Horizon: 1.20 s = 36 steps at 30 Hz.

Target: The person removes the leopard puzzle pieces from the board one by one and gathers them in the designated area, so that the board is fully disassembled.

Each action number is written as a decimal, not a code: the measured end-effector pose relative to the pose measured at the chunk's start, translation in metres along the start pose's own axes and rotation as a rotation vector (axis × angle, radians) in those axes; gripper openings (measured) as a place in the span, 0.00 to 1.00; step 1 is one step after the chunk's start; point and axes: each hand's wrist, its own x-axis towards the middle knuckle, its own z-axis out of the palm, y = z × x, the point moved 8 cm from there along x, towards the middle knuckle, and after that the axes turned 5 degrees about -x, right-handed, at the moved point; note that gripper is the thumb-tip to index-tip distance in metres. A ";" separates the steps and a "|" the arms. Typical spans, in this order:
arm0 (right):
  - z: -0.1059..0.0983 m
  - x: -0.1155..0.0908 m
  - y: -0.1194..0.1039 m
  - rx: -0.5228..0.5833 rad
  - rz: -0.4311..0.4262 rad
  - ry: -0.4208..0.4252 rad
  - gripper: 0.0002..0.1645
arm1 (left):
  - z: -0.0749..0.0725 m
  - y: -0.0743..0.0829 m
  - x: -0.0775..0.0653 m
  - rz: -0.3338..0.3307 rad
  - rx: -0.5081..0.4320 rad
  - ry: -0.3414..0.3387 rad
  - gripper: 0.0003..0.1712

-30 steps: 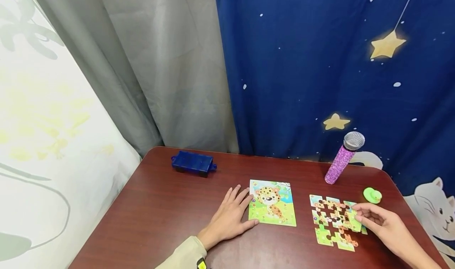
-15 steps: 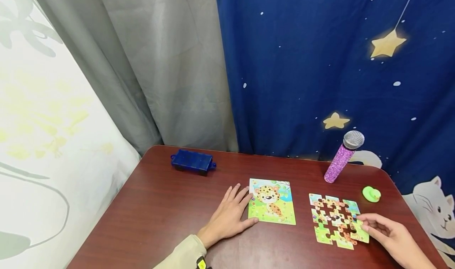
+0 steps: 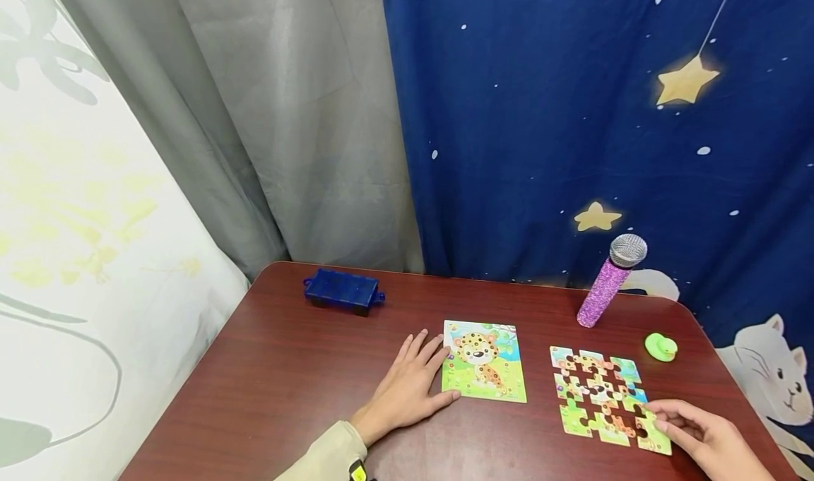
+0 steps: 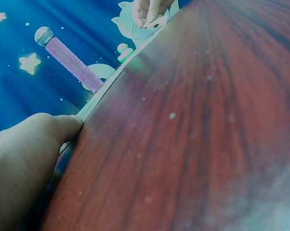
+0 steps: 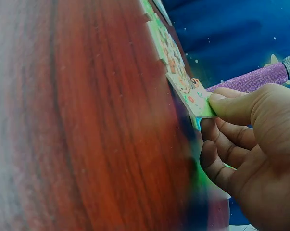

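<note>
My right hand (image 3: 706, 435) pinches a green corner puzzle piece (image 3: 655, 437) between thumb and fingers, at the near right corner of a group of jigsaw pieces (image 3: 598, 389). The right wrist view shows the same puzzle piece (image 5: 195, 98) held by its edge, slightly raised at the thumb. The other pieces lie in rows with gaps between them and show parts of a spotted cub. My left hand (image 3: 410, 386) lies flat with spread fingers, its fingertips and thumb at the left edge of a picture card (image 3: 485, 361) of a leopard cub.
A purple glitter microphone (image 3: 604, 290) stands behind the puzzle. Right of it sits a small green rubber duck (image 3: 661, 347). A blue toy wagon (image 3: 343, 290) is at the back left of the brown table (image 3: 286, 375). Curtains (image 3: 331, 114) hang behind the table.
My right hand has moved the corner piece from over the right column toward the near right corner of the puzzle. My left hand stays by the card.
</note>
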 end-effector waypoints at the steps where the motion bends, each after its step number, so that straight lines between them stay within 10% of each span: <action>1: 0.001 0.000 0.000 -0.009 -0.006 0.004 0.22 | 0.000 0.000 0.000 0.000 0.001 0.000 0.47; 36: 0.005 -0.003 -0.011 -0.156 -0.101 0.109 0.18 | 0.000 -0.002 -0.001 0.002 0.016 -0.007 0.47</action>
